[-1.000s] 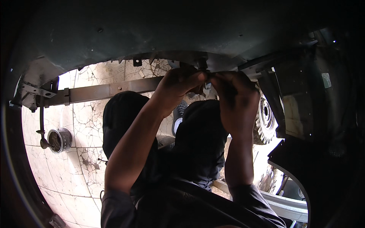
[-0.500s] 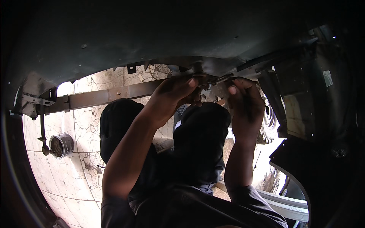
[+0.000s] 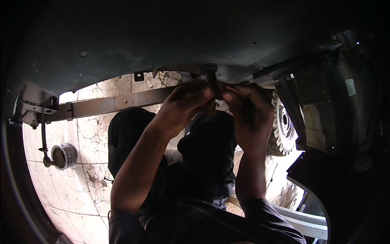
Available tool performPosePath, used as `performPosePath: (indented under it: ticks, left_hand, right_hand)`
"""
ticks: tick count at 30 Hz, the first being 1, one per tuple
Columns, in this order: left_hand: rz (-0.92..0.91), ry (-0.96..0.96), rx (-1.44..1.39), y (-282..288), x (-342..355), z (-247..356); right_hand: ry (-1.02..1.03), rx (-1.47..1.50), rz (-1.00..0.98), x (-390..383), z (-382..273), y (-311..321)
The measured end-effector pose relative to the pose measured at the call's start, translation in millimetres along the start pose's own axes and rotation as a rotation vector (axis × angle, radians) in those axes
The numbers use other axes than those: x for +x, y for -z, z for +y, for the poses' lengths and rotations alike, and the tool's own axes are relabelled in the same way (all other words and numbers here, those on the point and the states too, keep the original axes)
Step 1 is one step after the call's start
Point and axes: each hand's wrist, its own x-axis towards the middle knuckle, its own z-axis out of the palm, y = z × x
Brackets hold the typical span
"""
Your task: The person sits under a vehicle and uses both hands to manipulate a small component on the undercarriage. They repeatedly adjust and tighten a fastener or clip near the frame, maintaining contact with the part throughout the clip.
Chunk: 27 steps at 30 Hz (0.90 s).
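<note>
Both hands [image 3: 183,102] [image 3: 254,112] at dark fitting [image 3: 211,76]

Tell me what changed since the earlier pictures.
The right hand, farther right half a second ago, has moved left, back beside the left hand. Whether anything was let go is unclear. The left hand stays near the dark cylindrical part; the round can stays put.

Tin [image 3: 70,155] on cracked tile floor [image 3: 92,140]; treaded wheel [image 3: 286,124] right.
</note>
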Motion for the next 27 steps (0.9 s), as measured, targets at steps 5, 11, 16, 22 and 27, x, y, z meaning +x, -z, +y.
performPosePath:
  ticks: [5, 11, 16, 22, 27]
  left_hand:
    - [0.022, -0.038, 0.041, 0.4, 3.9, -6.2]
    - [0.016, -0.032, 0.095, 1.4, 1.3, -0.1]
    - [0.048, -0.038, 0.112, -2.7, 1.0, 3.7]
    - [0.038, 0.018, 0.351, -5.8, -10.2, 6.5]
    - [0.072, -0.115, 0.568, -2.7, -21.7, 3.8]
  right_hand:
    - [0.048, -0.153, 0.006, 2.6, -4.7, -1.4]
    - [0.159, -0.307, 0.067, 1.3, -10.7, -6.5]
    - [-0.096, -0.005, 0.08, -3.2, -4.6, -13.9]
    - [-0.456, 0.718, 0.125, -36.6, 15.4, -0.7]
    - [-0.665, 1.092, 0.009, -53.0, 26.7, 0.5]
